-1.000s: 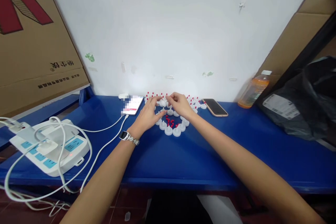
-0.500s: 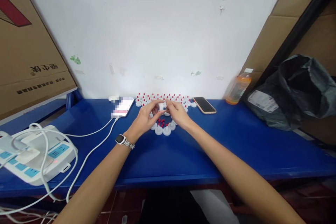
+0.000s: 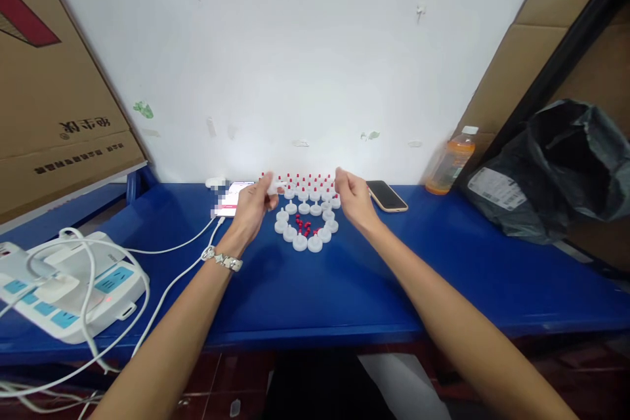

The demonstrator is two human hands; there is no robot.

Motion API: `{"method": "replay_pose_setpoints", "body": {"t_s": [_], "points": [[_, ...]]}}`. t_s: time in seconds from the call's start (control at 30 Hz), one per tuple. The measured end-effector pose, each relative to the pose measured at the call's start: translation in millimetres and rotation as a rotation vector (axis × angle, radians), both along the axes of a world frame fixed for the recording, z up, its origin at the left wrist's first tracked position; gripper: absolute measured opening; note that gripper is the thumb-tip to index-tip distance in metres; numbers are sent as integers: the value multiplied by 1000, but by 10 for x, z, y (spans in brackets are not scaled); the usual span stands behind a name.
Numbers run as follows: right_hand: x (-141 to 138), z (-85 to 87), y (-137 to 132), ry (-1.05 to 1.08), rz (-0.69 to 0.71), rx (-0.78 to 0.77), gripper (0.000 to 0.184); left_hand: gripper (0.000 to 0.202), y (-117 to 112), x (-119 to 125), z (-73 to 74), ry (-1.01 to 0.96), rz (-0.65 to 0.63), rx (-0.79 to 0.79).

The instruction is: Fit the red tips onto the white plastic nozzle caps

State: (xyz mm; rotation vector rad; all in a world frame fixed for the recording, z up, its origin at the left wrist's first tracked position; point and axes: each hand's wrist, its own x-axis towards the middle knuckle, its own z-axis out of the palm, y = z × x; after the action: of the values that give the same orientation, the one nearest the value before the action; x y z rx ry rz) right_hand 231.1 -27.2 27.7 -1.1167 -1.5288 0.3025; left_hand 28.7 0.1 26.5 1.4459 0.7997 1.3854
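On the blue table [image 3: 344,282] lies a ring of small white caps [image 3: 305,230] around a little heap of red plugs [image 3: 304,226]. Behind it stand rows of white caps with red tips [image 3: 308,185]. My left hand [image 3: 252,205] is lifted left of the ring, its fingers pinched on a small white cap [image 3: 273,189]. My right hand [image 3: 353,200] hovers to the right of the rows, fingers curled together; what they hold, if anything, is too small to see.
A phone on a white cable [image 3: 230,197] lies left of the caps, a dark phone [image 3: 386,195] to the right. An orange drink bottle [image 3: 450,161] and black bag [image 3: 556,170] stand at right. A white power strip [image 3: 69,285] sits at left, cardboard boxes [image 3: 54,79] behind.
Both hands met over the ring on one white cap, then drew apart. The left hand moved left and up with the cap; the right hand moved right.
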Motion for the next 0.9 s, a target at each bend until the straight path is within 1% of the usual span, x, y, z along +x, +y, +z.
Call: {"method": "replay_pose_setpoints", "body": {"t_s": [0.07, 0.1, 0.17, 0.2, 0.27, 0.33, 0.5, 0.6, 0.67, 0.73, 0.83, 0.9], "points": [[55, -54, 58, -147, 79, -77, 44, 35, 22, -56, -8, 175, 12, 127], [65, -83, 77, -241, 121, -120, 42, 33, 24, -65, -20, 284, 17, 184], [62, -127, 95, -384, 162, -195, 37, 36, 18, -55, -55, 487, 21, 269], [56, -137, 94, -411, 160, -221, 34, 37, 13, -45, -75, 562, 26, 298], [48, -133, 82, -371, 142, -241, 32, 39, 6, -29, -110, 654, 26, 337], [38, -116, 69, -250, 149, -230, 32, 39, 3, -22, -135, 689, 14, 365], [-65, -128, 80, 34, 324, -214, 29, 38, -9, -6, -153, 686, -20, 391], [-113, -162, 94, 126, 361, -196, 28, 39, -24, 0, -141, 698, -11, 398], [-103, -168, 97, 133, 337, -180, 26, 40, -33, -12, -121, 718, 22, 398], [-67, -154, 109, 98, 276, -158, 24, 39, -39, -37, -96, 731, 66, 405], [-6, -117, 189, -1, 131, -121, 18, 31, -30, -81, -70, 725, 128, 429], [15, -99, 305, -103, 35, -119, 13, 26, -8, -105, -75, 726, 163, 441]]}}
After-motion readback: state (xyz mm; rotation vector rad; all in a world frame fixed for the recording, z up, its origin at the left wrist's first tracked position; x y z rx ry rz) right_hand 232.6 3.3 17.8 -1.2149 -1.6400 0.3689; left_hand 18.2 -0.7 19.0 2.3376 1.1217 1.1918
